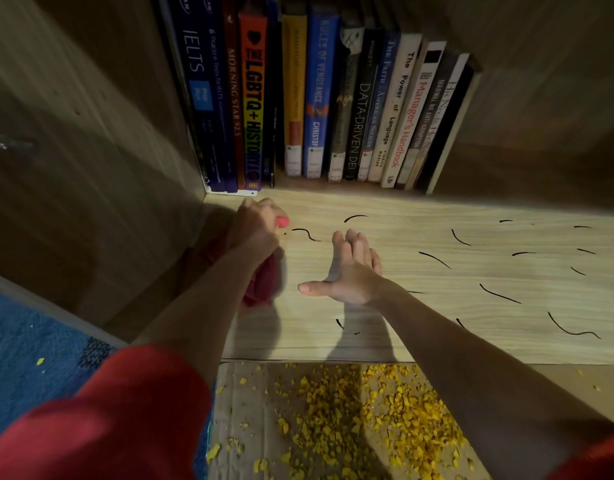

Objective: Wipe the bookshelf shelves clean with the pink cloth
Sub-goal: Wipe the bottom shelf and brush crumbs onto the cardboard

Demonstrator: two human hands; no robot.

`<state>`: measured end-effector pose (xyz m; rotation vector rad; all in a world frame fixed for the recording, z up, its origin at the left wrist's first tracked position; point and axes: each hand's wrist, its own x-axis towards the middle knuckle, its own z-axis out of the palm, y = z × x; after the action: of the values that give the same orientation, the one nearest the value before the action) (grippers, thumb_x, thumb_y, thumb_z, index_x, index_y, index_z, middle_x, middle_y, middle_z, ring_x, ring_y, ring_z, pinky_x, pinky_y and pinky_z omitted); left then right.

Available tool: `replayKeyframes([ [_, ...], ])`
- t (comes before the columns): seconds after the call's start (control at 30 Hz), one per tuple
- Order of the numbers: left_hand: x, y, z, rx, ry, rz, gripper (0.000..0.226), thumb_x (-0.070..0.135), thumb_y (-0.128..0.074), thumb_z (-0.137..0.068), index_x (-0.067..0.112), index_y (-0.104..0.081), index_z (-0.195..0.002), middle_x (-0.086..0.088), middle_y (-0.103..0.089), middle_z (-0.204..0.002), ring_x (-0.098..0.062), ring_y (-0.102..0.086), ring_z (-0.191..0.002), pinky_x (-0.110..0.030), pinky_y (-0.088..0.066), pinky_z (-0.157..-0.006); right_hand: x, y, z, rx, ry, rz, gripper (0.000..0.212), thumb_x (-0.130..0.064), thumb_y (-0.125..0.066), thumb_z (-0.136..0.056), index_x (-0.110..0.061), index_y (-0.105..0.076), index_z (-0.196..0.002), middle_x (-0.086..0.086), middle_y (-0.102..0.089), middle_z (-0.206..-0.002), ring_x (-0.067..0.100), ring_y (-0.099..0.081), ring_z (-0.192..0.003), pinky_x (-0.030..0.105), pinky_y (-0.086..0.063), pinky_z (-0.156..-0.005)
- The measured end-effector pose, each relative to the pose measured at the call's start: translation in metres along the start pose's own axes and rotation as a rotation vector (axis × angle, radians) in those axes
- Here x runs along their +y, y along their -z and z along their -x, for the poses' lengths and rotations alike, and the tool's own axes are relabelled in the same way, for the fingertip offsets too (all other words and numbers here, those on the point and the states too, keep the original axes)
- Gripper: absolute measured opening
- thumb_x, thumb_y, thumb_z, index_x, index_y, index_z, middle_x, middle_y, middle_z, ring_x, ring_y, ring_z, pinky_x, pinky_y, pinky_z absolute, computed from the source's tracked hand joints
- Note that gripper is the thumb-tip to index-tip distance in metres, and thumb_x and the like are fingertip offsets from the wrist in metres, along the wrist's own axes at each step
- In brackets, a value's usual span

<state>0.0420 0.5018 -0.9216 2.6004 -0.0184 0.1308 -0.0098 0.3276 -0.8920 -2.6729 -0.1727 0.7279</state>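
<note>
soft pink cloth [264, 285], light, best gripped bunched: my left hand [255, 226] clasps it on the pale wooden shelf [419, 223]; right hand [350, 271] released.

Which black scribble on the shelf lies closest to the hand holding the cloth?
The wavy scribble just right of the left hand gripping the pink cloth; the others lie farther right.

Blurred pink cloth [264, 284] behind left hand [254, 226]

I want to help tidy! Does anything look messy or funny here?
Yes. Black squiggles are scattered across the shelf, like pen marks on the wood, and yellow crumbs litter the cardboard below it.
</note>
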Motion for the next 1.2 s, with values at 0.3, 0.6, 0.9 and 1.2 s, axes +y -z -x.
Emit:
replayKeyframes([
  [0.3,-0.001,0.008,0.014,-0.052,-0.145,0.061,0.037,-0.010,-0.049,-0.087,0.014,-0.072,-0.102,0.006,-0.064,-0.102,-0.013,-0.044,-0.099,-0.022,-0.037,-0.088,0.001,0.001,-0.001,-0.005,-0.005,0.024,0.120,-0.070,-0.059,-0.072,-0.015,0.016,-0.148,0.010,0.026,-0.153,0.021,0.032,-0.138,0.041,0.014,-0.113],
  [0.6,0.002,0.005,0.016,-0.053,-0.121,0.052,0.041,-0.010,-0.046,-0.087,0.017,-0.072,-0.102,0.007,-0.065,-0.105,-0.016,-0.045,-0.103,-0.024,-0.038,-0.090,0.000,0.001,0.000,-0.005,-0.009,0.024,0.120,-0.070,-0.059,-0.072,-0.015,0.016,-0.148,0.009,0.026,-0.153,0.021,0.031,-0.138,0.041,0.013,-0.113],
  [0.9,-0.004,0.016,0.027,-0.096,-0.101,0.120,0.049,0.007,-0.053,-0.090,0.022,-0.049,-0.135,0.001,-0.056,-0.133,-0.016,-0.051,-0.120,-0.033,-0.037,-0.107,-0.001,0.002,-0.001,-0.009,-0.005,0.020,0.119,-0.069,-0.059,-0.072,-0.015,0.015,-0.148,0.010,0.026,-0.153,0.021,0.031,-0.138,0.041,0.014,-0.112],
  [1.2,0.019,-0.012,0.007,-0.053,-0.084,0.193,0.040,0.000,-0.047,-0.092,0.021,-0.061,-0.124,0.008,-0.055,-0.116,-0.022,-0.046,-0.118,-0.018,-0.024,-0.102,0.000,0.001,-0.002,-0.019,-0.014,0.029,0.121,-0.070,-0.058,-0.072,-0.014,0.018,-0.147,0.011,0.028,-0.152,0.022,0.033,-0.137,0.041,0.015,-0.112],
])
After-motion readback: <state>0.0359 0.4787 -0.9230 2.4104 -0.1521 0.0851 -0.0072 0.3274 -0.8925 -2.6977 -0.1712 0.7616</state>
